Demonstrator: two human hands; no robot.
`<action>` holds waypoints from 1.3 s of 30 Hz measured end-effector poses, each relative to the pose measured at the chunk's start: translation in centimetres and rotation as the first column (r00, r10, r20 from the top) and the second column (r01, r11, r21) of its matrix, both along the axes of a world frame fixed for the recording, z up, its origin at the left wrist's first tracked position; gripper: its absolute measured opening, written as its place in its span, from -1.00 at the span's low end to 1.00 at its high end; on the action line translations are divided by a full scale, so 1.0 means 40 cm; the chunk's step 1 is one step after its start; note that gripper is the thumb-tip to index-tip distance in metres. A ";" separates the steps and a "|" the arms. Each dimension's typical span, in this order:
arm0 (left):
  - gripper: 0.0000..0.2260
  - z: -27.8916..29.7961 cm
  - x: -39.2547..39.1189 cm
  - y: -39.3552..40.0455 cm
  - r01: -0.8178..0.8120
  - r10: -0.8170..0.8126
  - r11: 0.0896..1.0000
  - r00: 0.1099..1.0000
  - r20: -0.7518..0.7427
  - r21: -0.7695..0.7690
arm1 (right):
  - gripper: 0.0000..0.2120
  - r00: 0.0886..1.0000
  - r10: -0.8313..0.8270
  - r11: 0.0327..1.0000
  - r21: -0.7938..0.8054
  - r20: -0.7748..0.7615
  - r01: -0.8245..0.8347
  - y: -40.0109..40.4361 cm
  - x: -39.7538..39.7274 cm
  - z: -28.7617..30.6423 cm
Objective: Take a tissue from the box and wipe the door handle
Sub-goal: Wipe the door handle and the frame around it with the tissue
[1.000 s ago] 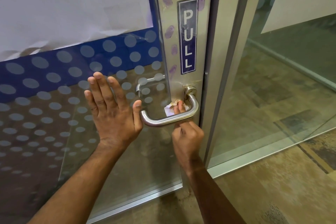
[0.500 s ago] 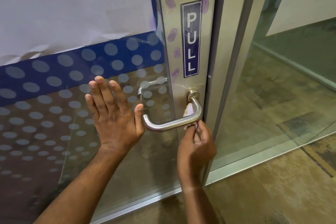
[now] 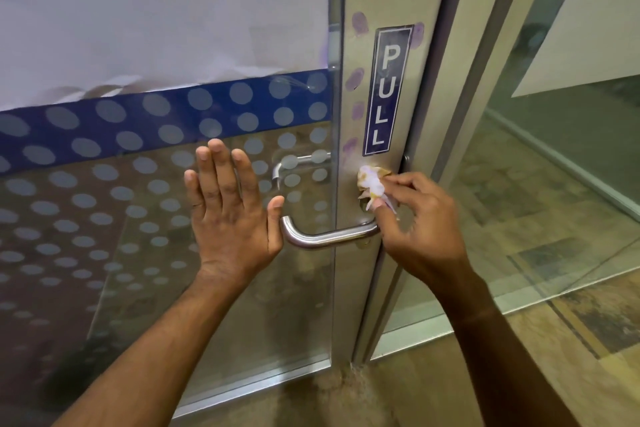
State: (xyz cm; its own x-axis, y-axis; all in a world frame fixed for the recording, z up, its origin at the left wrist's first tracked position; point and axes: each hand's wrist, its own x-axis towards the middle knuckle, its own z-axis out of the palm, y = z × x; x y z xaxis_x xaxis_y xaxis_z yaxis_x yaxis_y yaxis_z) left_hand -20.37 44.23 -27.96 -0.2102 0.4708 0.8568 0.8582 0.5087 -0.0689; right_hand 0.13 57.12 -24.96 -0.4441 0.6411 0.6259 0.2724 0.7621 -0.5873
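Observation:
A curved steel door handle (image 3: 322, 236) sticks out from the metal stile of a glass door. My right hand (image 3: 419, 218) holds a crumpled white tissue (image 3: 372, 184), stained yellowish, and presses it against the stile where the handle's right end mounts, just below the PULL sign. That mount is hidden behind the tissue and my fingers. My left hand (image 3: 230, 208) lies flat on the glass with fingers spread, its thumb close to the handle's left bend. No tissue box is in view.
A blue PULL sign (image 3: 386, 90) runs down the metal stile (image 3: 360, 274), with purple smudges beside it. The glass door (image 3: 104, 218) carries a blue band with grey dots. A fixed glass panel (image 3: 554, 184) stands to the right. Brown carpet lies below.
My right hand has risen from under the handle's right bend to above it, carrying the tissue up against the stile. My left hand has stayed flat on the glass.

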 end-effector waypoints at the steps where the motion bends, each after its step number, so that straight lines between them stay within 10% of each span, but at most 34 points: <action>1: -0.18 0.000 -0.001 0.000 0.002 -0.002 1.000 1.000 -0.002 0.002 | -0.75 0.999 0.004 1.000 0.025 0.035 -0.005 0.003 0.004 0.014; 20: -0.23 -0.001 -0.001 0.000 0.009 -0.009 1.000 1.000 0.005 0.002 | -0.77 0.883 -0.075 0.980 0.200 0.463 -0.021 -0.016 -0.015 0.094; 32: -0.22 -0.006 -0.003 -0.001 0.008 -0.008 1.000 1.000 -0.002 -0.004 | -0.87 0.903 -0.125 0.975 0.217 0.412 0.036 -0.018 -0.031 0.086; 39: -0.19 -0.003 0.000 0.001 0.015 -0.015 1.000 1.000 0.013 -0.002 | -0.91 0.990 -0.110 0.991 -0.070 0.087 0.116 0.009 -0.006 0.052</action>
State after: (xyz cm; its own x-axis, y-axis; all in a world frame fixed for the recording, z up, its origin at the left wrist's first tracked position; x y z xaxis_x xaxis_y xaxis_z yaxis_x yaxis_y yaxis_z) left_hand -20.39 44.28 -28.07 -0.2139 0.4758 0.8531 0.8666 0.4956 -0.0591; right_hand -0.11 57.47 -22.87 -0.4146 0.7337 0.5383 0.4040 0.6785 -0.6135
